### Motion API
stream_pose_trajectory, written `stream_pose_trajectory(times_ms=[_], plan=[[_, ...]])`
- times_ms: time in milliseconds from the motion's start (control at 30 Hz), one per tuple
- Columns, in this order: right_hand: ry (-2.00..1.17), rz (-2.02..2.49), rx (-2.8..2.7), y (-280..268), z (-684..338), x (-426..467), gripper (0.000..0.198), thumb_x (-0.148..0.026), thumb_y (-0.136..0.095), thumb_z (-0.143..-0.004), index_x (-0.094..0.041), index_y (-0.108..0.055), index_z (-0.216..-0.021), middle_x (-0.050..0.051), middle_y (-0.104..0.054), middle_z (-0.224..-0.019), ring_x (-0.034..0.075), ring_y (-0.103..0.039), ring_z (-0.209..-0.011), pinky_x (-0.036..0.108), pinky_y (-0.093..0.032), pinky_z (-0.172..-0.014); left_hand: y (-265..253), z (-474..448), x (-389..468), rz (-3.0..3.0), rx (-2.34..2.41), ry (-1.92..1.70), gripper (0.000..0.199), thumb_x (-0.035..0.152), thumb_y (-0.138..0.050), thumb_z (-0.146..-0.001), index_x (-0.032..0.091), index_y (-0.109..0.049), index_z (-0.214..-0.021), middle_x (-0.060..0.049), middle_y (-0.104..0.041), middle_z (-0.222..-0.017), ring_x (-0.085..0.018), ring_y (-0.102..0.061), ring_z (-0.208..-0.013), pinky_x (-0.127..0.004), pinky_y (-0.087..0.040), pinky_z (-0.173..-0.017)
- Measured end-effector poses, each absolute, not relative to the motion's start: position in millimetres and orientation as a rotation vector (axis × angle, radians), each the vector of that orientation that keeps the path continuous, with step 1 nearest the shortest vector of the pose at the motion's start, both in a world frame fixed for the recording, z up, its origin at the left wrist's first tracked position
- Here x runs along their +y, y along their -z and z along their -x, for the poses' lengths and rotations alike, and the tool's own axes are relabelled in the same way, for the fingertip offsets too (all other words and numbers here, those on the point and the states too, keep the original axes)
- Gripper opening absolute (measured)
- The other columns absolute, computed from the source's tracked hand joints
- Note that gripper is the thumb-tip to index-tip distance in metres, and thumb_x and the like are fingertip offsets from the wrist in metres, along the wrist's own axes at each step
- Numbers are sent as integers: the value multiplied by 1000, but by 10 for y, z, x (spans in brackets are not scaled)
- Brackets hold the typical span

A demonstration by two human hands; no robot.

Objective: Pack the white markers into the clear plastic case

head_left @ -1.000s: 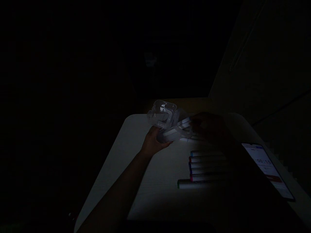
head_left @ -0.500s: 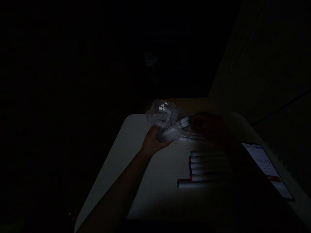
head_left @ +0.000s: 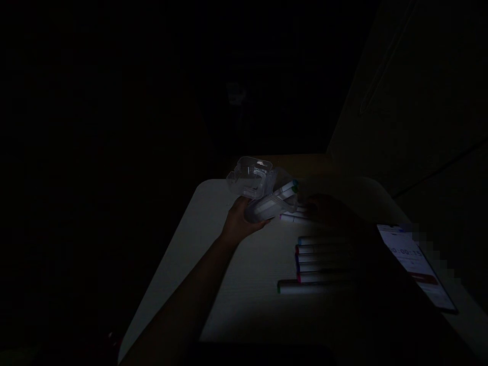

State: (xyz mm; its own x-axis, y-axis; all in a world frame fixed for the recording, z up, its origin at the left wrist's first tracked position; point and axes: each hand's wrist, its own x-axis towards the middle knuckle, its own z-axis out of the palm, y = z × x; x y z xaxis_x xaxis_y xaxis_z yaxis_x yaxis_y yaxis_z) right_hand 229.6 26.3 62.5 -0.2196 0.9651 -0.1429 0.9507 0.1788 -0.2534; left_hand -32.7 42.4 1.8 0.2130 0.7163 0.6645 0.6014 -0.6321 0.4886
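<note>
A clear plastic case [head_left: 280, 206] is tilted in my left hand [head_left: 237, 221], whose fingers and thumb wrap round its lower end. Its see-through lid [head_left: 248, 189] hangs open to the left. Inside lean white markers [head_left: 285, 190], with a blue and a green end showing at the mouth. My right hand [head_left: 328, 207] is low over the table just right of the case, at the ends of a few white markers [head_left: 295, 219] lying there. Deep shadow hides its fingers, so I cannot make out whether it grips one.
Several more white markers with coloured ends [head_left: 320, 257] lie in a row on the white table [head_left: 251, 284], nearer to me. A phone with a lit timer screen [head_left: 409, 254] rests by the right edge, partly behind my right forearm. The surroundings are very dark.
My right hand has moved away from the marker ends at the case's mouth, down and slightly right to the markers on the table. My left hand keeps the case nearly still.
</note>
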Motion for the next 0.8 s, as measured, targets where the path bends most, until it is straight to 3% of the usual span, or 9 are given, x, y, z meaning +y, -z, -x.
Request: stream_pose_trajectory(times_ms=[567, 800], plan=[[-419, 1960, -2391, -740, -2167, 153, 32, -34, -52, -81, -18, -65, -105, 6, -61, -112, 22, -56, -103, 33, -43, -87, -25, 320, 413, -2353, 1346, -1359, 69, 42, -80, -55, 19, -52, -114, -7, -64, -107, -24, -64, -99, -35, -55, -83], [-338, 1941, -2435, -744, -2055, 162, 33, -33, -41, -88, -17, -67, -100, 9, -63, -108, 21, -58, -101, 31, -43, -85, -23, 308, 410, -2363, 1352, -1354, 68, 45, -80, -55, 18, -53, -111, -8, -64, -106, -24, -64, -98, -36, -55, -82]])
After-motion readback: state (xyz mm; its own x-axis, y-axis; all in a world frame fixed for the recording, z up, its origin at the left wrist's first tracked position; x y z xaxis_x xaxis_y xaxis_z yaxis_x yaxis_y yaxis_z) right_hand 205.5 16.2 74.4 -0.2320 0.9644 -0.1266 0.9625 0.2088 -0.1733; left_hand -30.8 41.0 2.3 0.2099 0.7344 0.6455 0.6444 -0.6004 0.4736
